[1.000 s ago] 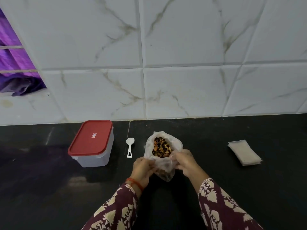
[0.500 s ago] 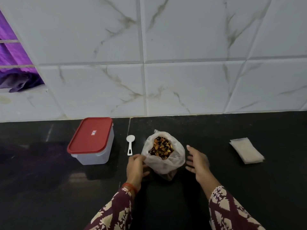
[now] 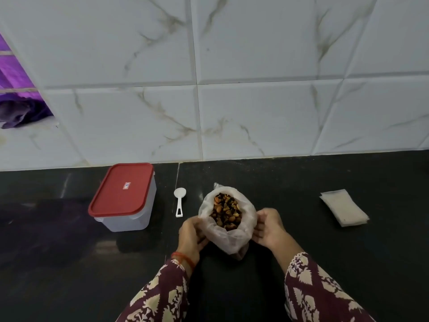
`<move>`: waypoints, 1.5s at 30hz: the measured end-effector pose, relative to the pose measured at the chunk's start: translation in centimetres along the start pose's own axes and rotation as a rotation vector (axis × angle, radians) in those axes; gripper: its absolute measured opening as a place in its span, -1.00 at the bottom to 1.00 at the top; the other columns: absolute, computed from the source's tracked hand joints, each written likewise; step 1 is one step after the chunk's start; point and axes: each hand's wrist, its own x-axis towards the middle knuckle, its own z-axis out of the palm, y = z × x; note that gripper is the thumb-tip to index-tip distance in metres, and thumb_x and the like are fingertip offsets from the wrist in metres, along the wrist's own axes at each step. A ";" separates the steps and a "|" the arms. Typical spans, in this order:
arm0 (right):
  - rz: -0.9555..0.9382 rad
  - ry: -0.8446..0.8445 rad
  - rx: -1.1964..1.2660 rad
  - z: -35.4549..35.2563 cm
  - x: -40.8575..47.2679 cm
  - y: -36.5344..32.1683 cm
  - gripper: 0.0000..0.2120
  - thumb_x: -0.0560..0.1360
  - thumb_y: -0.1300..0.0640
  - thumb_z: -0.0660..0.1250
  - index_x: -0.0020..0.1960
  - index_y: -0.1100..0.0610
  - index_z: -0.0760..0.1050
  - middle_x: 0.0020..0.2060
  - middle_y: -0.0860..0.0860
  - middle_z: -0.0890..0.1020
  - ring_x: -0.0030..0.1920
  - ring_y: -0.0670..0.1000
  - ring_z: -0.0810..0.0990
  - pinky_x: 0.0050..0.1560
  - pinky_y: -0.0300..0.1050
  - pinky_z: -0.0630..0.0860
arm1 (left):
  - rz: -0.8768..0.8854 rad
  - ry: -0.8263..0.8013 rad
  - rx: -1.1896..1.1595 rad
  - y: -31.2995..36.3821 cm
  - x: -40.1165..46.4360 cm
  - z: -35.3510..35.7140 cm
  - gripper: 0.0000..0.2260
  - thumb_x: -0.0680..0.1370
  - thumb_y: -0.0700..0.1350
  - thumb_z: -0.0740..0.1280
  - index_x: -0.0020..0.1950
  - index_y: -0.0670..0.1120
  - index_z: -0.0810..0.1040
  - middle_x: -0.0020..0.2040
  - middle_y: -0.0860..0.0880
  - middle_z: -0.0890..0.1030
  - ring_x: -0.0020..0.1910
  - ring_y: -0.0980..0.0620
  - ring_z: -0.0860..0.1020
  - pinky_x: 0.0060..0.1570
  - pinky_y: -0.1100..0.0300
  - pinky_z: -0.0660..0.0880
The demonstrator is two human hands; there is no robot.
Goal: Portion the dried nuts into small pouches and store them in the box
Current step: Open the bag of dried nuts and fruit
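Two hands cupped round bag of dried nuts (image 3: 226, 212) at near centre of tabletop (image 3: 348, 263): left hand (image 3: 191, 233) and right hand (image 3: 269, 227) pressed against sides. Thin soft film judged floppy, bottom-heavy; best held low at sides, mouth kept upright. Box (image 3: 123, 198) stands left, lid on; pouches (image 3: 343, 210) lie right.

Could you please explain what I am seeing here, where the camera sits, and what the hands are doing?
No machine here: a person wears one wide-angle camera on the head, looking down at their own hands. The left hand and right hand cup the sides of a thin clear plastic bag of mixed dried nuts, open at the top. On the black stone counter lie a clear plastic box with a shut red lid, a small white plastic spoon and a flat stack of small clear pouches.
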 end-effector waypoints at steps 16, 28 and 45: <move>-0.113 -0.071 -0.310 3.5 4.0 -4.6 -0.91 0.41 0.20 0.25 -0.23 0.18 0.50 -0.26 0.14 0.55 -0.21 0.12 0.53 -0.09 -0.01 0.49 | 0.254 -0.008 0.753 5.3 6.2 3.7 -0.71 0.38 -0.09 0.33 -0.06 -0.29 0.62 -0.02 -0.26 0.63 0.04 -0.22 0.57 0.19 -0.11 0.45; -0.683 -0.220 -1.033 5.4 6.3 -5.7 -0.77 0.57 0.10 0.23 -0.10 0.21 0.59 -0.18 0.11 0.62 -0.10 0.07 0.59 0.05 0.03 0.49 | 0.741 -0.074 1.293 6.2 9.1 5.1 -0.69 0.61 -0.10 0.22 -0.33 -0.13 0.36 -0.25 -0.17 0.56 -0.16 -0.16 0.52 -0.25 0.16 0.25; -0.583 0.188 -1.208 2.5 6.0 -5.2 -0.52 0.46 -0.35 0.20 -0.35 0.04 0.41 -0.41 -0.06 0.48 -0.38 -0.04 0.49 -0.35 -0.15 0.39 | 0.443 0.182 0.993 4.6 8.4 3.3 -0.68 0.53 0.19 0.28 -0.03 -0.08 0.48 -0.17 0.03 0.55 -0.10 0.02 0.52 -0.14 0.17 0.38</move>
